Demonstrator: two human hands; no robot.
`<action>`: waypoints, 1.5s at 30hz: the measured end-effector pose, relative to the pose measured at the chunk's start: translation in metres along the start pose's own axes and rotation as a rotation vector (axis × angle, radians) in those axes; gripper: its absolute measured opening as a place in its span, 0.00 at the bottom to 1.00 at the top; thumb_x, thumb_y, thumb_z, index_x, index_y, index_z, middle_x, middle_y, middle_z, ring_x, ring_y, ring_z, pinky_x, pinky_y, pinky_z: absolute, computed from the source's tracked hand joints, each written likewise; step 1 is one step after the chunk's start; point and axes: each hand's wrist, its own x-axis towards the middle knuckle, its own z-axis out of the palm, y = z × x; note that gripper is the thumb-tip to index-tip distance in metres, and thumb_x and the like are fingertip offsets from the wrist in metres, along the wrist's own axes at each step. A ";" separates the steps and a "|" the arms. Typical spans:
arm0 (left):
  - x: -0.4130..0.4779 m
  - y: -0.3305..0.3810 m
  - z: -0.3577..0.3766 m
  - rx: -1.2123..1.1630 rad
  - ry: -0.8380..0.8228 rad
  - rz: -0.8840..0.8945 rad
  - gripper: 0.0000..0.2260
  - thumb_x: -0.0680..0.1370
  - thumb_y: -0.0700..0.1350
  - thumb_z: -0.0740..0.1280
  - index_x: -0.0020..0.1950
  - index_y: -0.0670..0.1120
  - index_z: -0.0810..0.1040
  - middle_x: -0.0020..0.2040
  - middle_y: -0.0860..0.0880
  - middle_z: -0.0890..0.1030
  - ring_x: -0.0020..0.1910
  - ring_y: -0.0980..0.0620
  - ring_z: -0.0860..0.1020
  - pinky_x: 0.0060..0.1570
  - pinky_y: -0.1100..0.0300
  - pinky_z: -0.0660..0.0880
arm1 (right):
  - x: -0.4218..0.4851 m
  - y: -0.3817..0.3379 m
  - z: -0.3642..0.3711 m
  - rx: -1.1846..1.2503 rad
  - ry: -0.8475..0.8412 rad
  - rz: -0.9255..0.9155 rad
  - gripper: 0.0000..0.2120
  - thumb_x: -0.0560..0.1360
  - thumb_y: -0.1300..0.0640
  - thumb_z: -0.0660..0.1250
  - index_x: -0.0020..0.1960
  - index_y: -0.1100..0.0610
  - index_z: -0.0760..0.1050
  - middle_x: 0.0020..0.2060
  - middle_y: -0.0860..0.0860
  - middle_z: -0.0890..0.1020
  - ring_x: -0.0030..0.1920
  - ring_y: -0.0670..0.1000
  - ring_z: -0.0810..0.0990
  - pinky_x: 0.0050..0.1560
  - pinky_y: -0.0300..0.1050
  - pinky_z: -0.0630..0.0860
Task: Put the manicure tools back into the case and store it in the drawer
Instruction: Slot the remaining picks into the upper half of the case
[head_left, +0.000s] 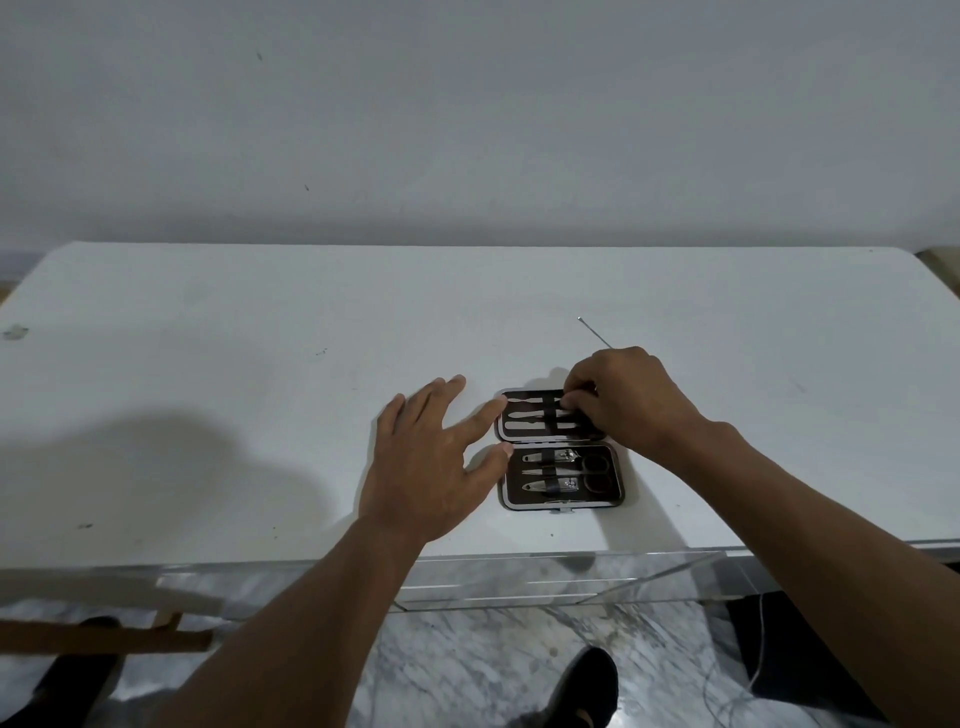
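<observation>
The manicure case (613, 501) lies open flat on the white table (208, 389), dark inside, with metal tools under elastic straps in both halves. The near half holds two clippers and small scissors (592, 465). My right hand (628, 400) is over the far half, fingertips pinching the end of a thin metal tool (535, 414) by its strap. My left hand (431, 462) lies flat, fingers spread, index and thumb tips touching the case's left edge. One thin needle-like tool (595, 332) lies loose on the table beyond my right hand.
A clear acrylic drawer (545, 582) hangs below the table's front edge, under the case. A wooden chair part (104, 639) is at lower left. A marble floor, my foot (576, 691) and a thin cable lie below.
</observation>
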 end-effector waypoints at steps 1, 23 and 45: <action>0.000 0.000 0.000 0.002 0.000 -0.001 0.22 0.77 0.64 0.54 0.71 0.64 0.67 0.74 0.50 0.68 0.73 0.50 0.63 0.72 0.46 0.56 | 0.000 0.001 -0.002 0.011 -0.001 0.004 0.07 0.75 0.55 0.68 0.45 0.56 0.83 0.41 0.51 0.85 0.42 0.52 0.79 0.42 0.42 0.69; 0.000 0.001 -0.005 0.003 -0.036 -0.001 0.23 0.78 0.64 0.52 0.72 0.64 0.66 0.74 0.49 0.68 0.74 0.49 0.63 0.71 0.47 0.56 | 0.038 0.032 -0.002 -0.104 0.054 0.144 0.10 0.77 0.62 0.61 0.50 0.64 0.80 0.47 0.60 0.79 0.49 0.63 0.78 0.46 0.49 0.72; -0.001 0.000 -0.004 -0.019 -0.025 -0.011 0.22 0.77 0.63 0.54 0.71 0.64 0.67 0.74 0.50 0.68 0.73 0.50 0.63 0.72 0.47 0.56 | 0.072 0.019 -0.020 0.052 -0.103 0.448 0.16 0.65 0.63 0.71 0.31 0.57 0.63 0.30 0.52 0.68 0.37 0.58 0.71 0.37 0.44 0.69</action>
